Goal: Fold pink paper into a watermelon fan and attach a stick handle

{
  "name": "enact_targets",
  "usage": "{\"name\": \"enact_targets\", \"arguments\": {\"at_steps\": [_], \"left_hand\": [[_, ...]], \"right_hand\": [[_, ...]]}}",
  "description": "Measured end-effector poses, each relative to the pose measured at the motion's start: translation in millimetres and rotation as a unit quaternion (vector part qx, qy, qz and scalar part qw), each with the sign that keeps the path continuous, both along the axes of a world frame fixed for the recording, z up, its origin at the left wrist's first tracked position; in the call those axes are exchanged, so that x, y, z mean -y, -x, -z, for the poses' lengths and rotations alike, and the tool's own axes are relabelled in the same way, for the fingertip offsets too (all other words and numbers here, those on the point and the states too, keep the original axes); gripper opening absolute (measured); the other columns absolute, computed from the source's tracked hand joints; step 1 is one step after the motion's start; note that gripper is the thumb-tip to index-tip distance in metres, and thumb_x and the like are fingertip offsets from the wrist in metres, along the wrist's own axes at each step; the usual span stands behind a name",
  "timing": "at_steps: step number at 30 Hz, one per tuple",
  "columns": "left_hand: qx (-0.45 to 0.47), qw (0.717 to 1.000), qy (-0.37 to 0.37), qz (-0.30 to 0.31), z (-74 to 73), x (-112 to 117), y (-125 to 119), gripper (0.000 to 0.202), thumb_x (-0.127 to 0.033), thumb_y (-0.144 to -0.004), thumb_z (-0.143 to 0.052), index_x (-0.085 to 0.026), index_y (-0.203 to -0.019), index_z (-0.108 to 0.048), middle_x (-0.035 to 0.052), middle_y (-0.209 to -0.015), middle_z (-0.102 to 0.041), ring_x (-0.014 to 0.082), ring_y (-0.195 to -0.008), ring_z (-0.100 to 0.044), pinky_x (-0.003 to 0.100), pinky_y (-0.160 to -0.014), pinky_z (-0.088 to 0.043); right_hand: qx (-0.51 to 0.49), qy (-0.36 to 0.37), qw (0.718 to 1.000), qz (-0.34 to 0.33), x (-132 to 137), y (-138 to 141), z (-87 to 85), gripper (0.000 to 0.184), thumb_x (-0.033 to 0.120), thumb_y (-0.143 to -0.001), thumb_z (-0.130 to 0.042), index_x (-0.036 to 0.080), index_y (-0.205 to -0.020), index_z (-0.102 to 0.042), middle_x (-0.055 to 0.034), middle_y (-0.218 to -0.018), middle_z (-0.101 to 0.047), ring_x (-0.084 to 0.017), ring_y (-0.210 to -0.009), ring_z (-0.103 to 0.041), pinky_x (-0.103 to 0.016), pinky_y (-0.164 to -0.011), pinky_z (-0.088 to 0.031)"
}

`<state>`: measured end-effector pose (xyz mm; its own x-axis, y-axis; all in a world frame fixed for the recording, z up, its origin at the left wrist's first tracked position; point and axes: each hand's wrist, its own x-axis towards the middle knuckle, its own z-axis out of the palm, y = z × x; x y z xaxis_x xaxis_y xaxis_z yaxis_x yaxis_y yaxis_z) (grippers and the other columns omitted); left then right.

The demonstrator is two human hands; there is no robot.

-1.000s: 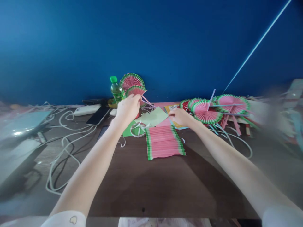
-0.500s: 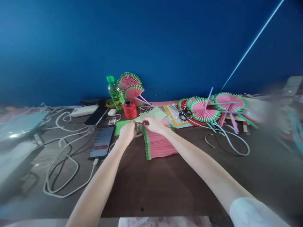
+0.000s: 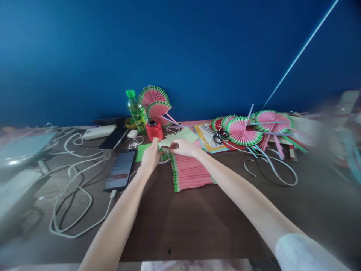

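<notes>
A pleated pink paper sheet (image 3: 190, 174) with green edges lies on the dark table in front of me. At its upper left corner my right hand (image 3: 182, 147) is closed, fingertips pinched on the paper's end. Just to the left, my left hand (image 3: 151, 155) is also closed, its fingers close to the same corner; what they grip is too small and hidden to make out. Behind the hands lie a pale green paper (image 3: 184, 136) and a brighter green sheet (image 3: 140, 153). A red container (image 3: 154, 131) with a dark opening stands just beyond my left hand.
Finished pleated fans (image 3: 244, 131) with strip handles pile up at right, beside black-handled scissors (image 3: 218, 137). Further fans (image 3: 153, 97) lean on the blue wall behind a green-capped bottle (image 3: 137, 113). At left are a phone (image 3: 122, 171), a white power bank (image 3: 99, 132) and looped white cables (image 3: 90, 203).
My left hand has shifted slightly up and left, its thumb side now overlapping the red container's base. The right hand stays nearly in place at the paper's corner. The view has tilted a little.
</notes>
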<state>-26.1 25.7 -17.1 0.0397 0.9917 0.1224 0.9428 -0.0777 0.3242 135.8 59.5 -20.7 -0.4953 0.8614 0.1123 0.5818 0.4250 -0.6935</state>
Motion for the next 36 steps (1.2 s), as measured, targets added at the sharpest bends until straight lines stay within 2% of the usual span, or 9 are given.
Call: {"name": "enact_targets", "arguments": {"at_steps": [3,5,10,15,19,25,28,31,36], "left_hand": [[-0.030,1.000,-0.004,-0.003,0.2,-1,-2,0.016,-0.024,-0.076,-0.052,-0.020,-0.092,-0.053,0.0082,-0.081,-0.066,0.0240,-0.080,-0.062,0.028,-0.067,-0.040],[-0.011,1.000,-0.015,-0.011,0.0,-3,-2,0.010,-0.026,-0.078,-0.049,-0.020,-0.083,-0.056,0.0085,-0.081,-0.066,0.0235,-0.079,-0.061,0.028,-0.066,-0.040],[0.080,0.995,-0.043,-0.034,-6.8,-8,9,0.012,-0.027,-0.076,-0.049,-0.019,-0.077,-0.058,0.0058,-0.081,-0.067,0.0189,-0.075,-0.060,0.025,-0.066,-0.040],[0.084,0.995,-0.013,-0.047,-20.0,-11,25,0.008,-0.025,-0.072,-0.052,-0.019,-0.069,-0.056,0.0041,-0.079,-0.067,0.0181,-0.075,-0.059,0.024,-0.066,-0.040],[0.094,0.994,0.009,-0.045,-29.1,-8,34,0.008,-0.025,-0.069,-0.052,-0.019,-0.065,-0.056,0.0023,-0.073,-0.065,0.0164,-0.069,-0.057,0.023,-0.061,-0.039],[0.156,0.985,-0.032,-0.061,-46.3,4,45,0.013,-0.030,-0.069,-0.051,-0.018,-0.072,-0.056,0.0010,-0.073,-0.066,0.0157,-0.069,-0.059,0.023,-0.061,-0.039],[0.118,0.992,0.001,-0.049,-53.7,13,47,0.011,-0.029,-0.068,-0.052,-0.020,-0.073,-0.057,-0.0001,-0.069,-0.067,0.0166,-0.070,-0.061,0.023,-0.063,-0.040],[0.005,0.997,0.071,-0.032,-54.2,24,46,0.008,-0.024,-0.067,-0.054,-0.022,-0.072,-0.060,0.0013,-0.073,-0.068,0.0195,-0.074,-0.061,0.025,-0.062,-0.038],[-0.129,0.979,0.154,-0.037,-43.1,40,43,0.021,-0.022,-0.070,-0.051,-0.025,-0.086,-0.063,0.0061,-0.085,-0.068,0.0235,-0.082,-0.062,0.027,-0.064,-0.039]], "right_hand": [[-0.017,-0.029,0.999,0.025,0,1,-0.8,0.013,0.020,-0.078,-0.053,0.014,-0.081,-0.063,-0.0055,-0.082,-0.066,-0.014,-0.076,-0.058,-0.025,-0.070,-0.042],[-0.029,-0.055,0.998,0.031,0,3,-1.4,0.014,0.017,-0.078,-0.050,0.015,-0.081,-0.064,-0.0049,-0.083,-0.065,-0.014,-0.076,-0.057,-0.026,-0.072,-0.041],[-0.041,-0.114,0.992,-0.035,-1,14,-5.7,0.016,0.011,-0.074,-0.054,0.015,-0.082,-0.066,-0.0046,-0.084,-0.064,-0.012,-0.076,-0.055,-0.023,-0.071,-0.040],[0.087,-0.095,0.982,-0.140,-1,34,-10.7,0.021,0.008,-0.069,-0.058,0.016,-0.087,-0.067,-0.0048,-0.087,-0.063,-0.014,-0.077,-0.055,-0.022,-0.067,-0.038],[0.133,-0.088,0.975,-0.153,-4,43,-8.8,0.023,0.009,-0.068,-0.062,0.013,-0.090,-0.066,-0.0054,-0.081,-0.062,-0.014,-0.073,-0.054,-0.021,-0.063,-0.036],[0.148,-0.095,0.973,-0.147,-3,44,-7.8,0.018,0.013,-0.073,-0.058,0.015,-0.089,-0.064,-0.0043,-0.085,-0.065,-0.014,-0.078,-0.056,-0.021,-0.068,-0.036],[0.167,-0.096,0.975,-0.108,2,49,-9.2,0.015,0.023,-0.079,-0.054,0.013,-0.084,-0.064,-0.0084,-0.086,-0.066,-0.017,-0.081,-0.058,-0.023,-0.068,-0.037],[0.194,-0.086,0.974,-0.075,8,57,-10.8,0.026,0.035,-0.079,-0.055,0.011,-0.085,-0.064,-0.0138,-0.091,-0.065,-0.021,-0.085,-0.059,-0.026,-0.067,-0.038],[0.228,-0.062,0.970,-0.061,10,67,-9.7,0.023,0.031,-0.079,-0.053,0.012,-0.087,-0.064,-0.0159,-0.099,-0.062,-0.024,-0.094,-0.057,-0.028,-0.072,-0.040]]}}
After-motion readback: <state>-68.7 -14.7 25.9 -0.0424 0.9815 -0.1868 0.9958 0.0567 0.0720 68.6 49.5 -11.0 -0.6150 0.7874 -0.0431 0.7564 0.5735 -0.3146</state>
